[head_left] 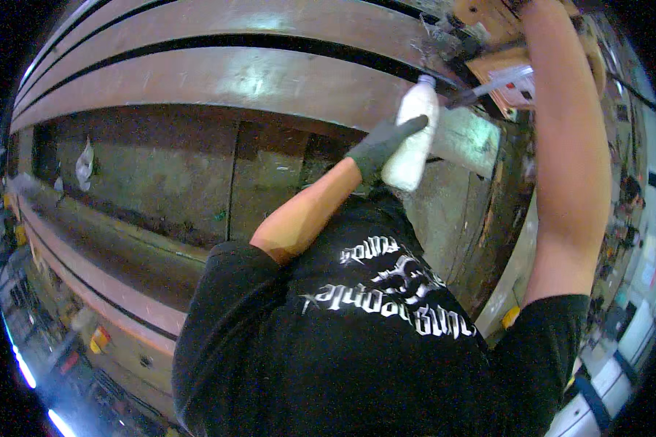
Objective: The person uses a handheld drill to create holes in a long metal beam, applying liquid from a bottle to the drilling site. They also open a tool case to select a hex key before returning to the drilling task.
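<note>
Left hand [381, 148], gloved, at upper centre: fingers closed around white bottle [414, 135]. Right hand at upper right, cut off by frame edge; finger state indeterminable.

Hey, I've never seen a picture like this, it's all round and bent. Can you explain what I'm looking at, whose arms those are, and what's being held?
One wide fisheye camera worn on a person's head took this, looking down, so straight edges bend near the rim. The black shirt and both bare forearms are the wearer's own. The left hand, in a dark glove, grips a white bottle. The right arm reaches to the top edge, where its hand is mostly out of view, near wooden pieces. Beyond is a heavy brown metal machine bed with long dark slots. Floor clutter at the edges is too blurred to name.
</note>
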Motion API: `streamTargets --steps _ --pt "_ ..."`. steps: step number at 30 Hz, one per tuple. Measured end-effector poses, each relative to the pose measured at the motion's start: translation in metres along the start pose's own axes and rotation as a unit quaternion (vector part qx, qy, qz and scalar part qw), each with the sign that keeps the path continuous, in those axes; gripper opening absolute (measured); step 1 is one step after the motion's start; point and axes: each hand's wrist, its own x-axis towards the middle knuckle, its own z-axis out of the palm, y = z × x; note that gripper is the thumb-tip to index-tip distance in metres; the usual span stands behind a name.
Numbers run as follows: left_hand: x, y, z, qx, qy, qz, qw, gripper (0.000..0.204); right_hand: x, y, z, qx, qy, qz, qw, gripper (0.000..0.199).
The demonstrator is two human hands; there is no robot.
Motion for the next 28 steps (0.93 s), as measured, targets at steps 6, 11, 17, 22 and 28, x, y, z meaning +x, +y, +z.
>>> streamTargets --steps 6,11,17,22,28 --pt "0.011 -0.017 -0.005 -0.010 0.013 0.075 0.997 0.081 0.002 -0.029 -0.005 0.107 -0.024 0.065 0.992 0.045" --pt "0.019 -0.023 -0.010 0.016 0.018 0.061 0.998 0.079 -0.002 -0.025 -0.003 0.124 -0.003 0.031 0.992 0.049" --pt "0.008 -0.015 -0.006 -0.050 -0.018 0.038 0.998 0.075 0.011 -0.009 0.002 0.028 -0.016 0.030 0.999 0.059" --pt "0.000 -0.006 -0.002 -0.031 -0.006 0.066 0.997 0.076 0.015 -0.005 0.001 0.003 -0.030 0.025 0.999 0.061" --pt "0.002 0.022 -0.018 0.104 0.031 0.257 0.960 0.077 0.019 0.006 0.002 0.018 -0.060 0.037 0.997 0.068"
